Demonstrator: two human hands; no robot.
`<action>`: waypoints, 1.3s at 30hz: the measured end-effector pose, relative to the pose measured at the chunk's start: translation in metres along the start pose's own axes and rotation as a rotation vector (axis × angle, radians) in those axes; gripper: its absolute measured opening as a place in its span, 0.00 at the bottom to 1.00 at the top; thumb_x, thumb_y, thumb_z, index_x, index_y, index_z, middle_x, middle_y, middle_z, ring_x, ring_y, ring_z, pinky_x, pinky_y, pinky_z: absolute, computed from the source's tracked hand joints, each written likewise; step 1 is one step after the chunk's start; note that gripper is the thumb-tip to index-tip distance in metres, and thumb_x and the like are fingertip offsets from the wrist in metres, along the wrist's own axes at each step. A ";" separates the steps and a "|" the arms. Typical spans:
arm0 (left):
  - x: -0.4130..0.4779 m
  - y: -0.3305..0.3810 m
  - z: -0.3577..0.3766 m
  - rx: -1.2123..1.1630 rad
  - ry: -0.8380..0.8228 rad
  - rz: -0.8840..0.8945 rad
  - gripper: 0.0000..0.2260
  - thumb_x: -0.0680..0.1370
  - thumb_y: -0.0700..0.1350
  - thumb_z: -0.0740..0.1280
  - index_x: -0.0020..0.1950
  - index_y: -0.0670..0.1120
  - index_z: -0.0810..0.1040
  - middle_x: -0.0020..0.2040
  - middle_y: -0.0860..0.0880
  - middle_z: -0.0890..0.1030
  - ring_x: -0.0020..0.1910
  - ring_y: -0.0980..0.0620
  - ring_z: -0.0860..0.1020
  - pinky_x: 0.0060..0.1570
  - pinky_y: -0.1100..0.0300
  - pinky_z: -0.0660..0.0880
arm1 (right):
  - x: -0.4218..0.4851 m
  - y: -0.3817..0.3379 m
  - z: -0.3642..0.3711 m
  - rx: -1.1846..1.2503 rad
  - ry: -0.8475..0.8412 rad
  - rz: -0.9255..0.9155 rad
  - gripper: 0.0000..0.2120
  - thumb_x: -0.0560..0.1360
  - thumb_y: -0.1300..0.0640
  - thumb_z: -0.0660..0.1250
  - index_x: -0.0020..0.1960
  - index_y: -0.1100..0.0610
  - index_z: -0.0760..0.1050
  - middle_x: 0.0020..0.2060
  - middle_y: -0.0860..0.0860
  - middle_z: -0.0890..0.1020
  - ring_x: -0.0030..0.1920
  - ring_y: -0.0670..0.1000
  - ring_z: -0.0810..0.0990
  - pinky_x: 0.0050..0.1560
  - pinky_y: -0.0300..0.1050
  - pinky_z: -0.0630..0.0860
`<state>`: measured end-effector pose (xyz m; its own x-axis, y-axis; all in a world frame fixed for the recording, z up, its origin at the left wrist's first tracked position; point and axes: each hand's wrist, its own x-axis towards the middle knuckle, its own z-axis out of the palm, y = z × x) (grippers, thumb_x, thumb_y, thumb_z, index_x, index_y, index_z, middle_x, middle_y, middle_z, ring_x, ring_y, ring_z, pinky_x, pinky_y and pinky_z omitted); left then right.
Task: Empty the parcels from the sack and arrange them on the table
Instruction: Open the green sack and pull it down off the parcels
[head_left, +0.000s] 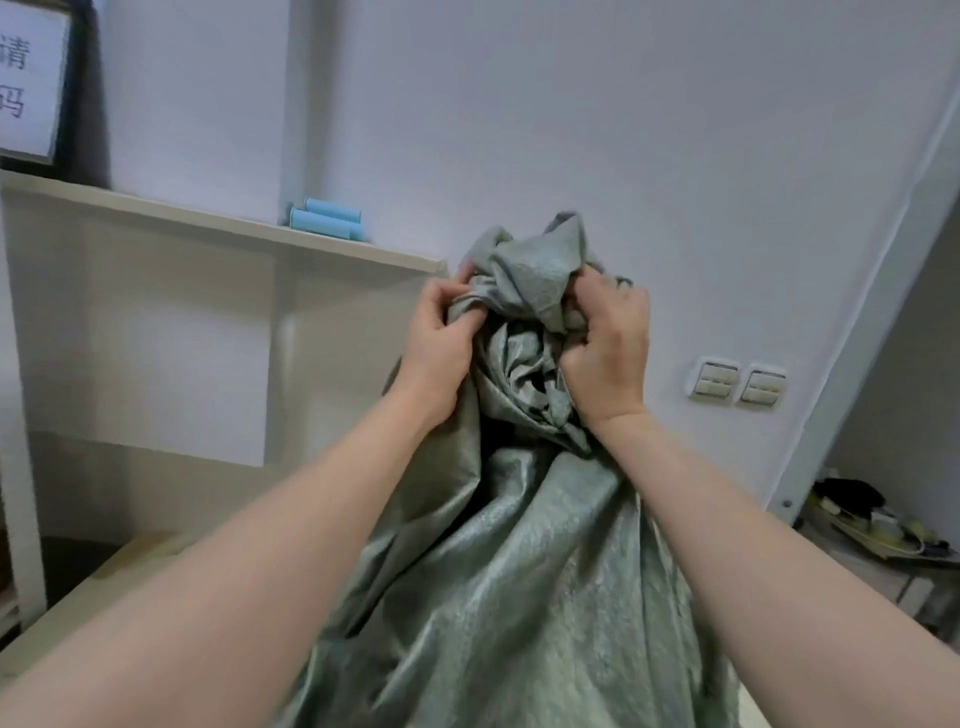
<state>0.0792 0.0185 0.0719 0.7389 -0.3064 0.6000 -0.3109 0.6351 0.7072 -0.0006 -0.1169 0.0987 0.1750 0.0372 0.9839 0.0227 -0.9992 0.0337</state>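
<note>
A person is gripping the bunched upper end of a grey-green sack (519, 571) with both bare hands, held out at arm's length in front of a white wall. The left hand (439, 332) is closing its curled fingers round the gathered cloth on the left of the bunch. The right hand (608, 348) is clenching a fistful on the right, and a twisted crest of fabric is standing up between and above them.

The sack's long axis is running from that gathered end down and back toward the person, with the body hanging broad and creased between the forearms. Both hands are sitting level at the same end, so neither is nearer. It cannot be told whether the bunch is the mouth or the base.

No parcels are showing; any in the sack are lying hidden below the hands. A pale surface, probably the table (78, 613), is lying low and to the left of the sack, so the contents appear to need dropping downward and slightly leftward.

Behind, blue rolls (324, 221) are resting on a shelf (208, 218), and two switches (737, 382) are sitting on the wall to the right.
</note>
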 end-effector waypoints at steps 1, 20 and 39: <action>0.007 0.012 0.004 -0.001 -0.040 0.008 0.09 0.76 0.31 0.63 0.48 0.45 0.71 0.71 0.45 0.72 0.68 0.51 0.73 0.66 0.56 0.72 | 0.012 0.003 -0.003 0.016 0.039 -0.014 0.19 0.64 0.77 0.62 0.47 0.59 0.79 0.44 0.51 0.82 0.38 0.59 0.71 0.43 0.40 0.58; -0.068 -0.093 -0.056 1.161 -0.198 -0.166 0.14 0.72 0.47 0.76 0.48 0.60 0.72 0.79 0.55 0.55 0.78 0.38 0.46 0.76 0.43 0.46 | -0.112 0.033 -0.045 0.418 -0.699 0.805 0.42 0.70 0.42 0.74 0.75 0.47 0.54 0.72 0.51 0.60 0.74 0.53 0.63 0.72 0.53 0.65; -0.125 -0.085 0.006 0.543 -0.156 -0.217 0.28 0.65 0.40 0.59 0.63 0.53 0.55 0.63 0.45 0.62 0.59 0.50 0.70 0.46 0.70 0.70 | -0.125 -0.014 -0.012 0.532 -0.791 1.126 0.62 0.67 0.42 0.77 0.78 0.48 0.31 0.79 0.53 0.52 0.76 0.54 0.59 0.73 0.51 0.64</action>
<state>0.0102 -0.0015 -0.0610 0.7361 -0.5150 0.4391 -0.4537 0.1060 0.8848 -0.0345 -0.1074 -0.0225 0.8208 -0.5638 0.0918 -0.1664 -0.3897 -0.9058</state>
